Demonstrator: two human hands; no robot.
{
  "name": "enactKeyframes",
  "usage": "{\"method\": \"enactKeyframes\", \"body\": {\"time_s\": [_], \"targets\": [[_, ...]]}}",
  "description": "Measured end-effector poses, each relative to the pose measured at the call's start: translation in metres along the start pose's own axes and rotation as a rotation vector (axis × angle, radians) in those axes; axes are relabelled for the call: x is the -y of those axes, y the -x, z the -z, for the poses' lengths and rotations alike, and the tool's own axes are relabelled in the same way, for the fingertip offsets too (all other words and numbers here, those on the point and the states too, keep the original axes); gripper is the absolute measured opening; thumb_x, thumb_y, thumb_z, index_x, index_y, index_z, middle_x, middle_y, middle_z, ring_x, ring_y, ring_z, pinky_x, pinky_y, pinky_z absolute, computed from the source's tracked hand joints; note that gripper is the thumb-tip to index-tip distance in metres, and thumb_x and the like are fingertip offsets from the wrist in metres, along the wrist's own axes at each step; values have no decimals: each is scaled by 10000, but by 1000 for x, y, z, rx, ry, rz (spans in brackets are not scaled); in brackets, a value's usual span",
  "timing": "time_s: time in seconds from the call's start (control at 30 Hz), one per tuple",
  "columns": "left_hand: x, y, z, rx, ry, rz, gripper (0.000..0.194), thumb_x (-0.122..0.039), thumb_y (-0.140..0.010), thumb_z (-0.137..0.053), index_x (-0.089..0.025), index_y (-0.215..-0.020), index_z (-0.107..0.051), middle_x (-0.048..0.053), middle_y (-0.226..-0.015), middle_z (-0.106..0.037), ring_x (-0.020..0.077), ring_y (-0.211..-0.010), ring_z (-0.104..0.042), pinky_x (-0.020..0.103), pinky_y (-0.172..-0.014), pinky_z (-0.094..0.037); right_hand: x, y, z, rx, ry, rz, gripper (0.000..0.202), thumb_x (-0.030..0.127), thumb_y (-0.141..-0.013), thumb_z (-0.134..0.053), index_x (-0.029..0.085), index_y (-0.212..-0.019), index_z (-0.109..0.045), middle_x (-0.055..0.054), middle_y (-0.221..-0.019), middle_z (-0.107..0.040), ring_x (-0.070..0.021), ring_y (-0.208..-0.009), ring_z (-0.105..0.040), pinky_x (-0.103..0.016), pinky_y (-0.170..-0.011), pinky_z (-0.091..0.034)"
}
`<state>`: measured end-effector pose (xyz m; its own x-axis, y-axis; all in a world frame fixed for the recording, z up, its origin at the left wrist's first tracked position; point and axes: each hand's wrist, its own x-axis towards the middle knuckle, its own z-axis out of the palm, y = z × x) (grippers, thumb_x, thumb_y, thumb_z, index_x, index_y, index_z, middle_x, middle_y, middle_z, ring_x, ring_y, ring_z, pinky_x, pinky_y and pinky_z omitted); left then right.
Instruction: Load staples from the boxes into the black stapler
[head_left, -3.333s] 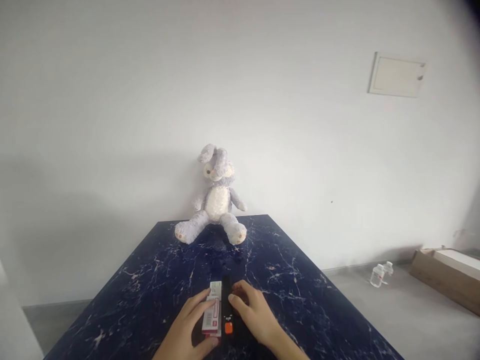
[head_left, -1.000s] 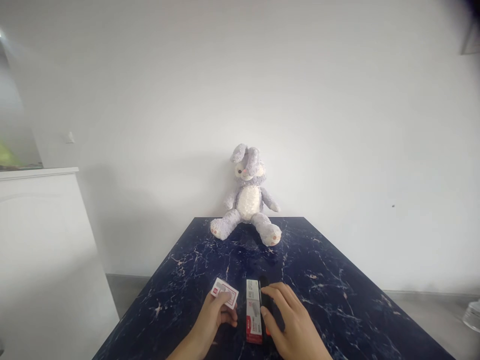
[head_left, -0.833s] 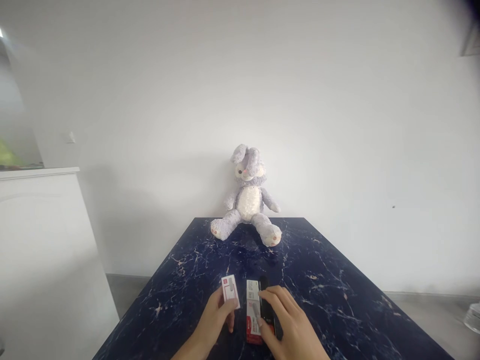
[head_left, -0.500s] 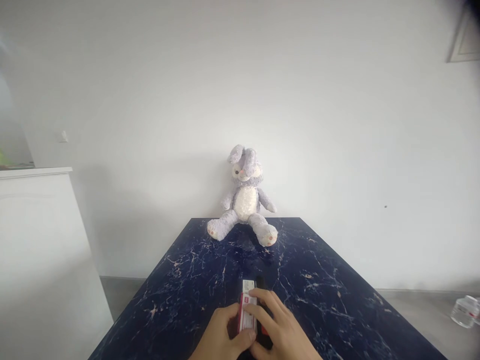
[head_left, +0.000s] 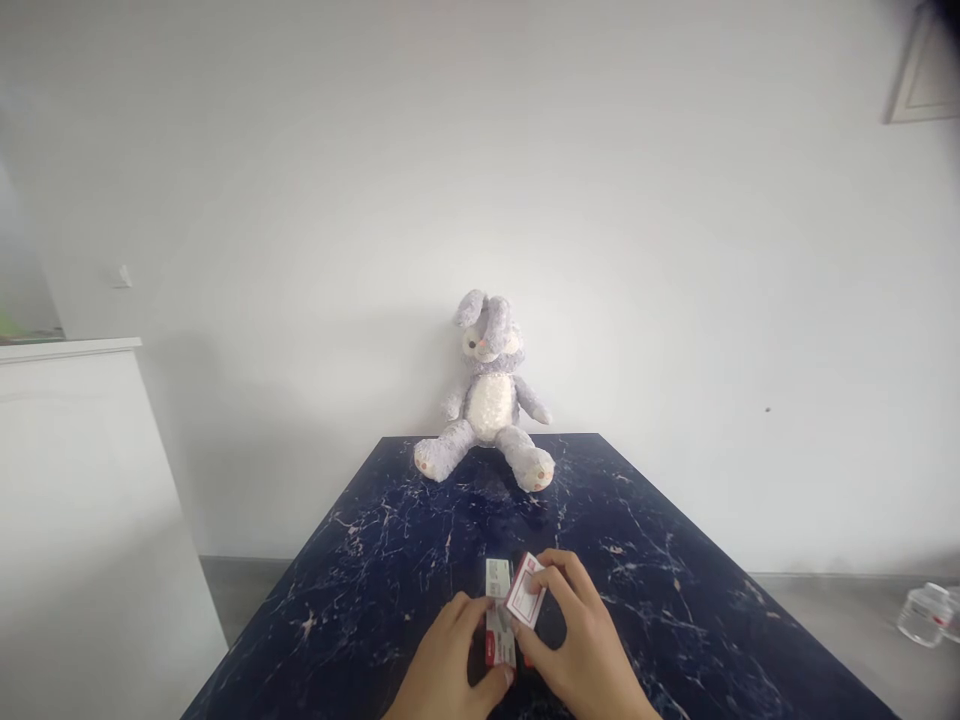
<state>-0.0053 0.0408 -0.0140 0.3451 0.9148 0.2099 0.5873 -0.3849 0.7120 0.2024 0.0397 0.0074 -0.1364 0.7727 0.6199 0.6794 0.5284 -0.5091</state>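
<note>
In my right hand (head_left: pixel 589 645) is a small white box with red edges (head_left: pixel 526 590), pinched between thumb and fingers and tilted. Just left of it a narrow white, grey and red box (head_left: pixel 500 648) lies lengthwise near the front of the table. My left hand (head_left: pixel 448 662) is closed around that narrow box, with the thumb at its near end and the fingertips along its left side. Under my right hand a dark item and a bit of orange-red (head_left: pixel 528 660) show, too covered to name.
A lilac plush rabbit (head_left: pixel 491 400) sits at the far end of the dark blue marbled table (head_left: pixel 390 545), against the white wall. To the left stands a white cabinet (head_left: pixel 82 500). Clear plastic bottles (head_left: pixel 926 615) are on the floor at right.
My right hand has lifted the white, red-edged box off the narrow box and moved it right, tilting it. The narrow box's grey and red face now shows. My left hand stays beside it.
</note>
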Motion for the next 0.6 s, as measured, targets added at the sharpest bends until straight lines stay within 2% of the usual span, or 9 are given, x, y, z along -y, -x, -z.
{"method": "enactKeyframes", "body": {"time_s": [0.1,0.2,0.37,0.5,0.6], "targets": [[-2,1,1,26,-56,-6,558,-244,-762,-690,-273,-1311,-591,79,-1219,-598,294,-1182,-526,401,-1041,-408,-1,1,-4,11,1,-10,159,214,-813,-628,250,-940,-540,-64,-1202,-521,-208,-1061,-602,-326,-901,-557],[-7,1,5,41,-59,-32,494,-224,-750,-712,-273,-1236,-640,62,-1121,-609,270,-1085,-576,363,-966,-455,-2,2,-7,4,7,-13,161,241,-831,-628,247,-963,-536,-73,-1210,-523,-214,-1067,-607,-334,-905,-559],[-13,0,14,-61,-6,-103,225,-311,-932,-578,-288,-1108,-717,52,-1007,-635,215,-933,-630,291,-846,-477,-2,1,-5,-48,33,-27,168,263,-834,-636,244,-973,-544,-76,-1207,-541,-221,-1031,-633,-326,-856,-578],[-13,-2,19,-152,13,-105,284,-374,-1001,-471,-282,-1016,-739,45,-939,-650,192,-869,-641,267,-796,-465,0,1,-4,-39,16,-19,215,278,-850,-630,255,-1048,-552,-71,-1211,-543,-214,-1030,-637,-318,-858,-578],[-14,-2,19,-165,26,-91,324,-378,-1009,-446,-255,-922,-733,44,-923,-640,183,-849,-634,264,-801,-455,1,2,-4,-11,9,-6,252,270,-844,-633,262,-1082,-550,-67,-1217,-536,-215,-1060,-627,-322,-887,-571]]}}
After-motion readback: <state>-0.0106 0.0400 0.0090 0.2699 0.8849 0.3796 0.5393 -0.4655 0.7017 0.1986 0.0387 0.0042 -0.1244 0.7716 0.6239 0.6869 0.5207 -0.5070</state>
